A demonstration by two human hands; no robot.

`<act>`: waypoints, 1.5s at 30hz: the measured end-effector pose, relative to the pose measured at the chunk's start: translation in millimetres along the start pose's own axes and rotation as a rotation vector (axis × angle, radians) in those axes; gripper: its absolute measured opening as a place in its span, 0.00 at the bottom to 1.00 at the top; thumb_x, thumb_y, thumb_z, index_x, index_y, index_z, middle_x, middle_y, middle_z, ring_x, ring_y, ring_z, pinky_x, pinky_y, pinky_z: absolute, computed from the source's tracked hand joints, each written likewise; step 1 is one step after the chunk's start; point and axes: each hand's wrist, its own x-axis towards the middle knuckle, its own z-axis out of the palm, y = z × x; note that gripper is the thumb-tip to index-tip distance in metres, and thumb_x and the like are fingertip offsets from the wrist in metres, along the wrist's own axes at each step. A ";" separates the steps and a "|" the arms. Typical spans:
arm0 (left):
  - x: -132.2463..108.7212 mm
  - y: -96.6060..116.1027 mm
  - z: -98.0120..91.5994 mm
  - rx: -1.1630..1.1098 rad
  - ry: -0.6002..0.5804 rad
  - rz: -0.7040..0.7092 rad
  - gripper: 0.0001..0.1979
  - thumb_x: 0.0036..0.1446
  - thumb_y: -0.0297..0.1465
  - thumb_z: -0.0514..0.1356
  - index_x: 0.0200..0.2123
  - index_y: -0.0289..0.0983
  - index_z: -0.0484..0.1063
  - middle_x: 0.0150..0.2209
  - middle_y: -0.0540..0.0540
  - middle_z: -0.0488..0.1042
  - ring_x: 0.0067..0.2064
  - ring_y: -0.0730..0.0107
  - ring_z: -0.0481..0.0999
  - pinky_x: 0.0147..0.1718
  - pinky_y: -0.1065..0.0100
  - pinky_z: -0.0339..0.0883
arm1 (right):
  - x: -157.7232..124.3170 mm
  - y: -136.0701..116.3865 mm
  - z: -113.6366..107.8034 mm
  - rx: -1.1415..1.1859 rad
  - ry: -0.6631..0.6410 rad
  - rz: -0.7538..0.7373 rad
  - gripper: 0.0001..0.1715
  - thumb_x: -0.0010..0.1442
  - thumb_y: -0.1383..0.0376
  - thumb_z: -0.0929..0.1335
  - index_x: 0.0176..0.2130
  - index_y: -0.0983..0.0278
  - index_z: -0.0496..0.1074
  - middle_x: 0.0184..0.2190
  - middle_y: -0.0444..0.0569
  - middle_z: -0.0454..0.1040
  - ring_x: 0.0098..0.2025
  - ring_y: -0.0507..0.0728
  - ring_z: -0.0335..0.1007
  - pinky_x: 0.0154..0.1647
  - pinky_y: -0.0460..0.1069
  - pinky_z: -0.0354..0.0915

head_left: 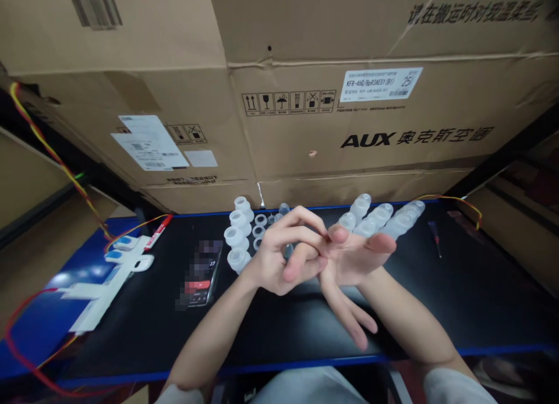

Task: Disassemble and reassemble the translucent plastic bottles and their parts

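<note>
My left hand (292,250) is curled, its fingertips pressed against my right hand (351,264) around one of its fingers. The exact contact is partly hidden by the overlapping fingers. My right hand is turned palm up, with its other fingers spread apart and no object in it. Both hands are raised above the black tabletop (279,322). Behind my left hand stand translucent white plastic pieces (239,236) in a column, with small ring-shaped pieces (259,231) beside them. Beyond my right hand are rows of rounded translucent pieces (404,218), partly covered by the hand.
A phone (205,276) lies left of the pieces. Farther left are a white power strip (111,287) with cables and a red marker (158,232). A small screwdriver-like tool (435,238) rests at the right. Large cardboard boxes (288,136) wall off the back edge.
</note>
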 end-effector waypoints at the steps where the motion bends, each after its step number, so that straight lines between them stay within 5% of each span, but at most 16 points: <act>1: 0.7 3.6 -5.3 0.056 0.017 0.018 0.06 0.66 0.36 0.70 0.44 0.42 0.82 0.51 0.42 0.78 0.49 0.59 0.81 0.49 0.56 0.80 | -4.5 -0.6 -5.0 0.016 0.013 -0.006 0.45 0.68 0.26 0.52 0.64 0.46 0.69 0.77 0.54 0.59 0.50 0.61 0.86 0.30 0.48 0.77; 4: -2.9 20.2 -30.2 0.300 0.191 0.031 0.16 0.63 0.42 0.72 0.51 0.44 0.82 0.56 0.40 0.78 0.57 0.51 0.80 0.53 0.52 0.80 | -12.7 -12.2 -16.5 0.028 0.103 -0.089 0.46 0.66 0.25 0.56 0.61 0.51 0.72 0.69 0.56 0.72 0.42 0.59 0.86 0.29 0.48 0.76; 8: -35.9 39.6 -66.9 0.664 0.417 -0.102 0.11 0.64 0.36 0.71 0.49 0.42 0.83 0.38 0.48 0.80 0.37 0.68 0.79 0.39 0.66 0.78 | -3.2 -11.1 -21.0 -0.187 0.362 -0.232 0.37 0.66 0.39 0.72 0.62 0.59 0.74 0.57 0.59 0.80 0.41 0.59 0.83 0.36 0.51 0.78; 10: -68.2 40.4 -73.6 0.749 0.383 -0.245 0.06 0.66 0.34 0.68 0.43 0.39 0.83 0.29 0.52 0.77 0.27 0.75 0.73 0.31 0.72 0.71 | 5.2 11.1 -19.3 -0.444 0.496 -0.208 0.28 0.69 0.48 0.73 0.59 0.63 0.77 0.50 0.56 0.81 0.39 0.57 0.79 0.38 0.50 0.76; 13: -126.9 27.7 -62.1 0.764 0.240 -0.497 0.11 0.69 0.36 0.64 0.35 0.38 0.82 0.21 0.55 0.71 0.22 0.78 0.68 0.25 0.74 0.62 | 11.9 58.1 -14.2 -0.896 0.577 -0.111 0.22 0.73 0.57 0.69 0.62 0.62 0.76 0.48 0.52 0.80 0.39 0.55 0.76 0.46 0.52 0.75; 16: -176.7 5.5 -37.2 0.768 0.103 -0.731 0.13 0.71 0.39 0.61 0.40 0.40 0.83 0.21 0.55 0.71 0.22 0.76 0.69 0.28 0.72 0.64 | 12.1 91.8 -8.9 -1.178 0.600 0.008 0.28 0.75 0.62 0.67 0.70 0.60 0.67 0.51 0.53 0.78 0.45 0.58 0.79 0.51 0.53 0.73; 19: -201.7 -13.5 -18.7 0.845 0.000 -0.835 0.15 0.72 0.40 0.59 0.50 0.41 0.83 0.23 0.54 0.74 0.25 0.72 0.75 0.33 0.69 0.65 | 12.4 101.0 -5.8 -1.340 0.573 0.090 0.31 0.76 0.62 0.65 0.74 0.58 0.63 0.55 0.55 0.77 0.51 0.61 0.80 0.51 0.52 0.72; 24: -204.1 -27.2 -23.1 0.934 -0.107 -0.924 0.17 0.74 0.40 0.58 0.57 0.41 0.79 0.26 0.53 0.77 0.30 0.67 0.80 0.34 0.67 0.62 | 14.8 95.4 -6.9 -1.463 0.565 0.122 0.32 0.79 0.58 0.63 0.76 0.57 0.61 0.57 0.57 0.76 0.47 0.61 0.81 0.46 0.52 0.72; 28: -202.7 -31.8 -38.7 0.989 -0.108 -0.967 0.16 0.72 0.39 0.60 0.57 0.42 0.79 0.27 0.54 0.78 0.32 0.65 0.82 0.35 0.67 0.60 | 2.8 81.3 -11.6 -1.606 0.655 -0.083 0.29 0.78 0.59 0.64 0.74 0.59 0.66 0.54 0.57 0.78 0.52 0.64 0.77 0.54 0.56 0.72; 32: -196.2 -34.8 -36.6 0.853 -0.212 -0.896 0.12 0.73 0.40 0.60 0.50 0.44 0.82 0.26 0.55 0.77 0.29 0.69 0.80 0.35 0.68 0.60 | -24.8 56.4 -24.0 -1.859 1.181 -0.233 0.26 0.73 0.59 0.70 0.67 0.57 0.74 0.69 0.60 0.69 0.72 0.74 0.59 0.74 0.74 0.51; 34: -186.4 -37.4 -26.8 0.788 -0.283 -0.818 0.11 0.73 0.39 0.60 0.49 0.44 0.83 0.26 0.55 0.77 0.29 0.70 0.79 0.34 0.68 0.61 | -39.1 47.2 -33.6 -1.905 1.432 -0.152 0.30 0.70 0.55 0.72 0.67 0.59 0.73 0.75 0.63 0.60 0.78 0.81 0.46 0.73 0.84 0.37; 36: -173.1 -43.0 -14.1 0.745 -0.355 -0.717 0.11 0.73 0.37 0.61 0.48 0.43 0.83 0.27 0.54 0.79 0.30 0.69 0.80 0.34 0.68 0.62 | -50.5 42.6 -43.1 -1.904 1.514 -0.065 0.31 0.68 0.50 0.72 0.63 0.63 0.75 0.78 0.64 0.54 0.79 0.86 0.37 0.70 0.89 0.29; 40: -148.3 -62.5 11.8 0.697 -0.343 -0.494 0.11 0.72 0.34 0.60 0.52 0.40 0.81 0.35 0.48 0.83 0.38 0.64 0.83 0.38 0.66 0.70 | -60.6 40.9 -47.6 -1.854 1.435 -0.144 0.20 0.67 0.49 0.73 0.46 0.63 0.80 0.75 0.62 0.62 0.79 0.86 0.39 0.70 0.88 0.26; 43: -142.3 -74.6 30.5 0.675 -0.125 -0.335 0.21 0.68 0.37 0.65 0.61 0.39 0.76 0.50 0.40 0.83 0.52 0.56 0.83 0.51 0.59 0.76 | -54.7 43.6 -31.0 -1.694 1.158 -0.425 0.14 0.64 0.54 0.76 0.43 0.61 0.79 0.61 0.57 0.78 0.70 0.76 0.63 0.74 0.77 0.49; 45: -145.1 -77.9 41.3 0.634 0.026 -0.275 0.30 0.62 0.42 0.71 0.63 0.37 0.73 0.56 0.36 0.80 0.57 0.51 0.81 0.56 0.54 0.76 | -45.2 48.5 -13.8 -1.476 0.952 -0.587 0.14 0.63 0.57 0.78 0.46 0.59 0.78 0.50 0.54 0.83 0.56 0.68 0.75 0.64 0.67 0.66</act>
